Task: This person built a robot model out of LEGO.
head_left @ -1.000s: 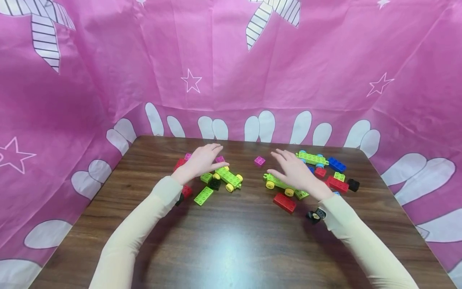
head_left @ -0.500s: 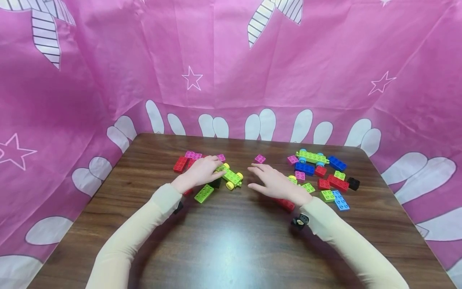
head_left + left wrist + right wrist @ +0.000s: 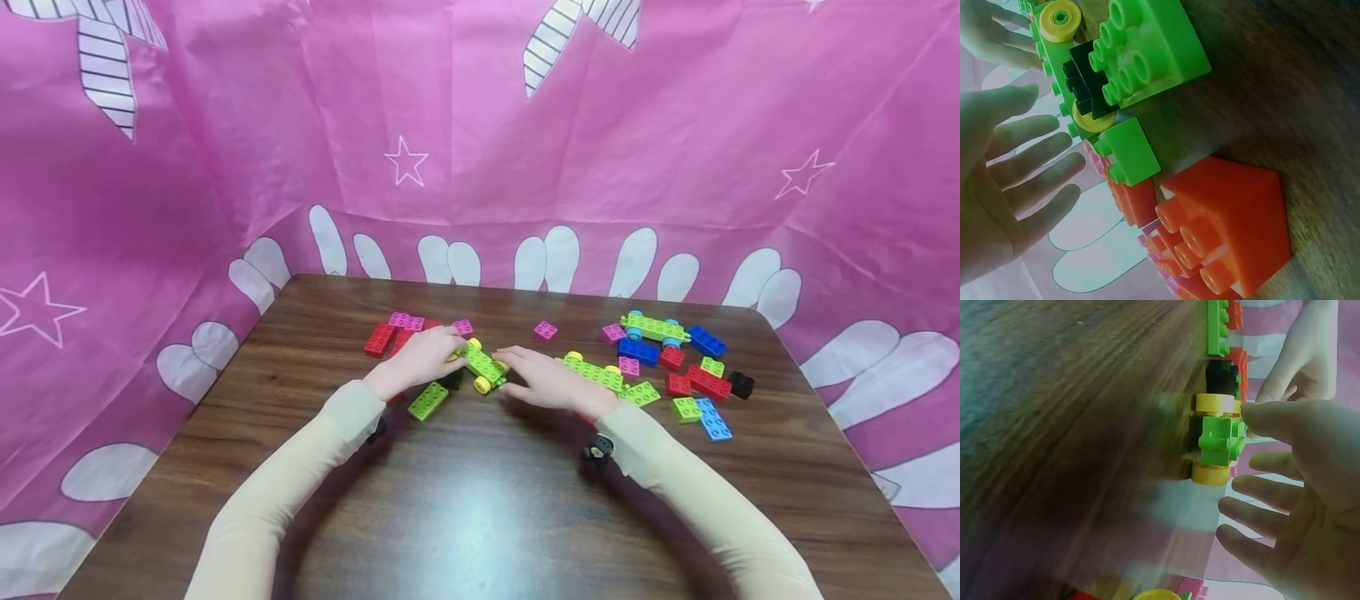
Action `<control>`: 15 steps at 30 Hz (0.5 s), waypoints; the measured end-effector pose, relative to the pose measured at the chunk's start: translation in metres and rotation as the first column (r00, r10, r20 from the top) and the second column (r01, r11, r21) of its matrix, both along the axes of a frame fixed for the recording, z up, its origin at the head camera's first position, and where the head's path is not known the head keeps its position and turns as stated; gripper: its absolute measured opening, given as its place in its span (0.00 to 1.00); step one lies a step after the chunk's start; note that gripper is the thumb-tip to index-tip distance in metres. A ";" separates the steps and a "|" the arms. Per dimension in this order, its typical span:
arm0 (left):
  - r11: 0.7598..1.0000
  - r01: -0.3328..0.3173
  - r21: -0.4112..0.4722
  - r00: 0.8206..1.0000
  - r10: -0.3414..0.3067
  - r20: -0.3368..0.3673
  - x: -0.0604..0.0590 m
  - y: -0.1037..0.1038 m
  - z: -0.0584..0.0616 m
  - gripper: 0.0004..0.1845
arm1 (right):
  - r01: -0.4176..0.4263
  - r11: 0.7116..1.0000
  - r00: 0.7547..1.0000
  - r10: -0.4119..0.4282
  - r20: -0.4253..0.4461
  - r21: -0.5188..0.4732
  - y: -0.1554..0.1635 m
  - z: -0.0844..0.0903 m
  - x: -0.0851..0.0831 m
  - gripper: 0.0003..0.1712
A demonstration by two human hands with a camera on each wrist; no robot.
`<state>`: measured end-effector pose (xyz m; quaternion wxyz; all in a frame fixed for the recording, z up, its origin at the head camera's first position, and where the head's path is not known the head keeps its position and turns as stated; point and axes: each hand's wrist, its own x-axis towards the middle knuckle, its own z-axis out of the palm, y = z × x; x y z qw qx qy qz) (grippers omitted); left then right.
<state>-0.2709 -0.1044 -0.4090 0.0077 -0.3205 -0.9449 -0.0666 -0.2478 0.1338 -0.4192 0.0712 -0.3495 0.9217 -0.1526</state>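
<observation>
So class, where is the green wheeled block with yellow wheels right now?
In the head view, the green wheeled block sits left of the table's centre, between the left hand and right hand.

Glossy plastic bricks (image 3: 425,401) lie on a smooth, slightly shiny wood-grain table (image 3: 480,500); backdrop (image 3: 480,125) seems thin cloth.

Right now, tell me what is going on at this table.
A person in cream sleeves works over a wooden table strewn with toy bricks. Both hands meet at a green wheeled chassis with yellow wheels: the left hand comes in from one end, the right hand from the other, its thumb tip at a wheel. Fingers on both look fairly straight. A second yellow-wheeled green chassis lies by the right hand; a loose green brick lies near the left wrist.
</observation>
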 end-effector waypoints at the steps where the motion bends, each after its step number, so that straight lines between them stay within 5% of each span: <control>1: 1.000 0.000 0.003 1.000 0.000 -0.006 -0.001 0.000 0.000 0.16 | 0.002 1.000 1.000 -0.002 0.002 -0.009 -0.001 0.000 -0.001 0.32; 8: 0.999 -0.035 0.000 0.998 0.035 -0.043 -0.008 -0.004 -0.002 0.15 | 0.008 1.000 1.000 -0.008 0.013 -0.012 -0.003 -0.001 -0.006 0.29; 15: 0.997 -0.074 -0.009 0.997 0.075 0.030 -0.013 -0.004 -0.003 0.13 | -0.009 1.000 1.000 0.009 0.003 -0.027 0.000 -0.001 -0.007 0.24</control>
